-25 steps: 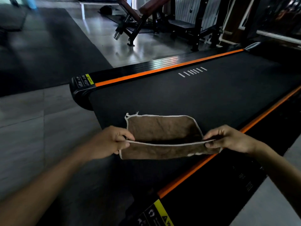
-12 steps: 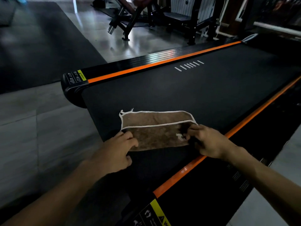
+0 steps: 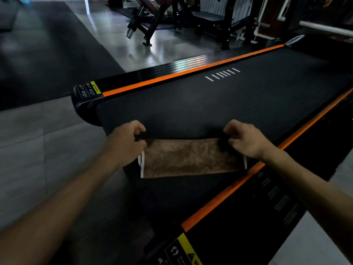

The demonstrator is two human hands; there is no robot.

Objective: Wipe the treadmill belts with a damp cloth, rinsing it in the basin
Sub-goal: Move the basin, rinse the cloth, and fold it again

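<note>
Each grip pinches cloth [image 3: 189,157] corners (belt [image 3: 210,104] beyond bare).

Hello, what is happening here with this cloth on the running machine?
A person is wiping a treadmill belt. Both hands hold a folded brown cloth flat on the belt near its end: the left hand grips its far left corner, the right hand its far right corner. No basin is in view.

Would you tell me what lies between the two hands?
In the head view, the brown cloth spans from left hand to right hand, over the treadmill belt.
</note>
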